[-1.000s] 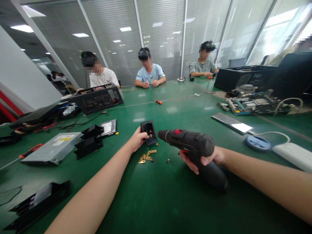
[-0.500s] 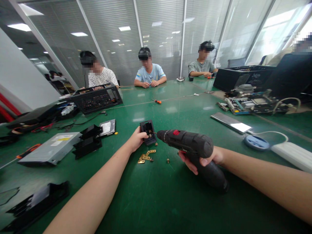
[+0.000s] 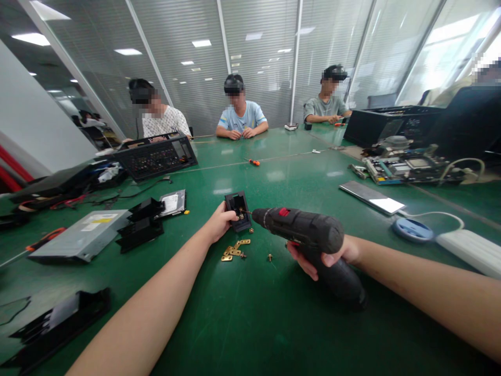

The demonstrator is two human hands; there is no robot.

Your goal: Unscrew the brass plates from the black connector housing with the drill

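My left hand (image 3: pixel 221 222) grips a small black box-shaped housing (image 3: pixel 243 223) tilted up over the table, thumb at its open face. Brass-coloured parts show inside it. My right hand (image 3: pixel 313 260) is wrapped round the handle of a black cordless drill (image 3: pixel 301 227) with a red switch on top. The drill points left, and its thin bit reaches the housing's open side; whether the tip touches a screw I cannot make out. Below the housing lie several flat brass strips (image 3: pixel 235 250) with holes. A loose screw (image 3: pixel 270 257) stands on the table to their right.
On the left lie a grey metal drive (image 3: pixel 84 235), black brackets (image 3: pixel 141 232) and a hard drive (image 3: pixel 174 202). An orange screwdriver (image 3: pixel 254 162) lies farther back. A phone (image 3: pixel 371 198) and circuit boards (image 3: pixel 407 164) are at right. Several people sit across the green table (image 3: pixel 282 177).
The view has shifted very slightly. Both hands, the housing and the drill hold nearly the same positions.
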